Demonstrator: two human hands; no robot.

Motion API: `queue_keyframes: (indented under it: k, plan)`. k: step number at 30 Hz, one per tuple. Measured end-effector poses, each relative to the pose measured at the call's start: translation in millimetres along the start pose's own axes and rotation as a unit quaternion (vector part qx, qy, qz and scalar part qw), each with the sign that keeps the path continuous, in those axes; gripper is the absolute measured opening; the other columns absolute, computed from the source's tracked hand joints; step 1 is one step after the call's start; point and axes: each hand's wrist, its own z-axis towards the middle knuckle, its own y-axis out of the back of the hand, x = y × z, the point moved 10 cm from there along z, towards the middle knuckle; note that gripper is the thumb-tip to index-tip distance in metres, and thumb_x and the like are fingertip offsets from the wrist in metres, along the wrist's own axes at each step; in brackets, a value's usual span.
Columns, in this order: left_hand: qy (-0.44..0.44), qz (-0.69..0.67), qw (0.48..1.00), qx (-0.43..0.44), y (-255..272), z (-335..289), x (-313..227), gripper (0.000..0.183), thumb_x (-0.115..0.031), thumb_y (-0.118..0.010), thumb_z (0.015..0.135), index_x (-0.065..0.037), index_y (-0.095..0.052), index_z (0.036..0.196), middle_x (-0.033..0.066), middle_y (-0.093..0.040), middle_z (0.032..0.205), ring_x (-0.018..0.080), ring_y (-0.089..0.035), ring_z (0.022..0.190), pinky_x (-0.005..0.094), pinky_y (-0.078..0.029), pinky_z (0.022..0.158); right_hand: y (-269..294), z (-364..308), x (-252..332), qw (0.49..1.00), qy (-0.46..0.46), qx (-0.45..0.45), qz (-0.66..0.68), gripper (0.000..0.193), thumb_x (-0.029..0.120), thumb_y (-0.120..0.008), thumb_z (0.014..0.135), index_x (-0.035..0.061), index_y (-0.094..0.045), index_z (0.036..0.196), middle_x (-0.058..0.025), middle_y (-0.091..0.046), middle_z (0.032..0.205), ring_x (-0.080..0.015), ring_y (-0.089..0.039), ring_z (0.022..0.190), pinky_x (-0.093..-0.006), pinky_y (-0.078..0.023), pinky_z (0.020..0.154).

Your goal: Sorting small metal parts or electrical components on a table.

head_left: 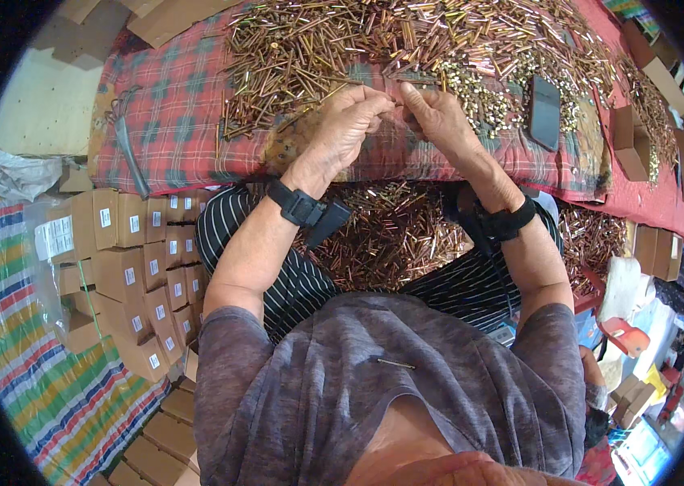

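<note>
My left hand (pixel 346 125) and my right hand (pixel 441 121) face each other over the near part of a red plaid cloth (pixel 172 121). Thumb and fingers are pinched on both, with the tips close together. Whatever lies between them is too small and covered to name. Just beyond the fingers spreads a big heap of long, thin copper-coloured screws or bolts (pixel 285 69). Beside my right hand lie many small pale brass-coloured pieces (pixel 480 97), perhaps nuts. A dark phone (pixel 544 113) rests flat to the right of them.
A long-handled metal tool (pixel 127 150) lies at the cloth's left. Stacked brown cardboard boxes (pixel 131 271) stand to my left on a striped sheet (pixel 26 324). More copper-coloured rods (pixel 390 235) fill the space between my knees. Open cartons (pixel 632 144) sit at the right edge.
</note>
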Motion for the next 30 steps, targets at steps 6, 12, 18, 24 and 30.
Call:
queue_keyframes:
  k: [6, 12, 18, 24, 30]
  plan:
    - [0.002, -0.003, 1.000, 0.010, 0.5, -1.5, -3.1, 0.005, -0.007, -0.060, 0.081, -0.002, -0.058, 0.083, 0.0029, -0.060, 0.077, 0.0018, -0.044, 0.059, 0.0148, -0.034, 0.052, 8.0, -5.2, 33.5, 0.988, 0.107, -0.057, -0.097, 0.035, 0.034, -0.051, 0.089, -0.0001, -0.061, 0.086, -0.0154, -0.060, 0.066, -0.0258, -0.060, 0.062, -0.0335, -0.046, 0.057]
    - [-0.001, 0.001, 1.000, 0.005, 0.1, -1.8, -3.0, 0.005, -0.005, -0.059, 0.082, -0.002, -0.059, 0.086, 0.0029, -0.061, 0.078, 0.0023, -0.046, 0.061, 0.0152, -0.036, 0.053, 9.4, -13.5, 52.0, 0.959, 0.202, -0.095, -0.177, 0.030, 0.031, -0.056, 0.086, 0.0013, -0.061, 0.086, -0.0153, -0.059, 0.064, -0.0278, -0.058, 0.057, -0.0368, -0.044, 0.053]
    - [-0.009, 0.012, 1.000, 0.002, 2.2, -2.4, -3.3, 0.005, -0.007, -0.059, 0.082, -0.004, -0.059, 0.085, 0.0019, -0.061, 0.076, 0.0021, -0.047, 0.062, 0.0155, -0.035, 0.053, 2.2, -7.5, 39.3, 0.962, 0.135, -0.052, -0.231, 0.036, 0.036, -0.054, 0.087, 0.0007, -0.062, 0.082, -0.0131, -0.058, 0.062, -0.0263, -0.056, 0.055, -0.0348, -0.044, 0.051]
    - [-0.024, 0.079, 0.996, 0.020, 1.4, -3.4, -2.7, 0.008, -0.010, -0.060, 0.081, -0.004, -0.060, 0.087, 0.0021, -0.062, 0.078, 0.0028, -0.046, 0.063, 0.0165, -0.036, 0.057, 2.6, -9.9, 36.7, 0.976, 0.154, -0.071, -0.138, 0.052, 0.046, -0.046, 0.091, -0.0015, -0.059, 0.073, -0.0024, -0.048, 0.055, -0.0114, -0.045, 0.052, -0.0291, -0.036, 0.045]
    - [-0.035, 0.388, 0.915, 0.105, -8.5, -20.0, -24.5, 0.018, -0.014, -0.062, 0.078, -0.003, -0.065, 0.093, 0.0033, -0.065, 0.081, 0.0108, -0.058, 0.074, 0.0248, -0.046, 0.067, 23.9, 17.5, -18.3, 0.971, 0.031, -0.021, -0.234, 0.042, 0.039, -0.052, 0.085, -0.0014, -0.059, 0.075, -0.0173, -0.058, 0.065, -0.0320, -0.057, 0.059, -0.0394, -0.043, 0.054]
